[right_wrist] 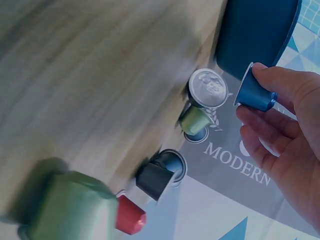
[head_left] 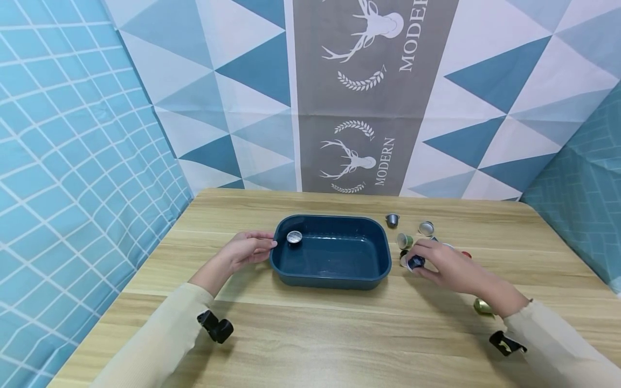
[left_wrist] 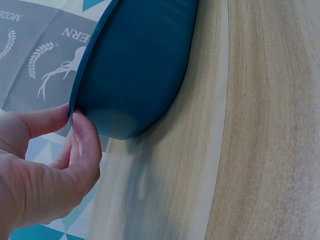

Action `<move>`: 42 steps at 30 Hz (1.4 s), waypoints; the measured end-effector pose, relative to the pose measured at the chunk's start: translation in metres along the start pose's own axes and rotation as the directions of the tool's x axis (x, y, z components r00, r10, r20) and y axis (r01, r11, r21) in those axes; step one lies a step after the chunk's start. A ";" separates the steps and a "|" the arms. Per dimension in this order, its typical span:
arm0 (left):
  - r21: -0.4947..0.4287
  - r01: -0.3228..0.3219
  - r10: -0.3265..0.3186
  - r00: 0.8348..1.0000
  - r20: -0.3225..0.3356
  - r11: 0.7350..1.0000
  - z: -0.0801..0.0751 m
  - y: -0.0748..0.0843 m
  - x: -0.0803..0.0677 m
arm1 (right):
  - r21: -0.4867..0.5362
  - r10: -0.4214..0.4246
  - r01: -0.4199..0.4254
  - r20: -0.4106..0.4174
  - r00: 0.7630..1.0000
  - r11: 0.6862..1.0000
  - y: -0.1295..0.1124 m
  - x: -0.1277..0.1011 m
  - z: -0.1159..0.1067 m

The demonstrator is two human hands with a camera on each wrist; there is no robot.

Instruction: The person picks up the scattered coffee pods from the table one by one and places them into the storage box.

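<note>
My left hand [head_left: 247, 249] pinches the left rim of a dark blue plastic basin [head_left: 335, 282], thumb on one side of the wall and fingers on the other in the left wrist view. Inside the basin, near its left end, lies one coffee capsule [head_left: 294, 237] with its silver lid up. To the right of the basin, my right hand [head_left: 443, 264] holds a blue coffee capsule [right_wrist: 256, 94] between thumb and fingers. The right wrist view has it tipped sideways, over the cluster of other capsules. Parts of that cluster are hidden behind the hand in the head view.
Around the right hand lie a grey capsule [head_left: 392, 220], a silver-lidded one [head_left: 426, 228], a light green one [head_left: 404, 241], a red one [right_wrist: 131, 215] and a black one [right_wrist: 155, 180]. A gold-green capsule [head_left: 482, 307] sits under the right forearm. A patterned cloth [head_left: 262, 108] hangs behind the table.
</note>
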State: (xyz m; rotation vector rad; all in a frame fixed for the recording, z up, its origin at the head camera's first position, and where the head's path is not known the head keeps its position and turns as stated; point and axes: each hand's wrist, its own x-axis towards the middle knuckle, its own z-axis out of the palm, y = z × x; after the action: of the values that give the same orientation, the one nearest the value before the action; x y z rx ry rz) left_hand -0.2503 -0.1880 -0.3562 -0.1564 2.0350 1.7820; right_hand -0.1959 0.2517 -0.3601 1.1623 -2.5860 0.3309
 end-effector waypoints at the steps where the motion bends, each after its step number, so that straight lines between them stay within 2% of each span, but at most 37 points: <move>1: -0.001 0.000 0.000 1.000 0.000 1.000 0.000 0.000 0.000 | 0.000 0.009 -0.009 0.006 1.000 1.000 0.000 0.001 -0.001; 4: -0.006 0.002 -0.002 1.000 -0.002 1.000 0.000 0.000 0.000 | -0.010 0.019 -0.018 0.009 1.000 1.000 0.000 0.004 -0.003; 12: -0.005 -0.001 0.001 1.000 -0.010 1.000 0.000 -0.001 0.001 | -0.039 -0.018 0.016 -0.031 0.999 0.999 -0.002 0.014 -0.009; 42: -0.008 -0.009 0.009 1.000 -0.006 1.000 -0.001 -0.002 0.002 | -0.034 -0.021 0.022 0.034 0.999 0.999 -0.010 0.046 -0.017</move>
State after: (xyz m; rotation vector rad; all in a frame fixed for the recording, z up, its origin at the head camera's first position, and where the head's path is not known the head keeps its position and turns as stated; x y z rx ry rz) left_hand -0.2514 -0.1889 -0.3590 -0.1560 2.0358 1.7978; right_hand -0.2143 0.2193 -0.3274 1.1923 -2.5954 0.2643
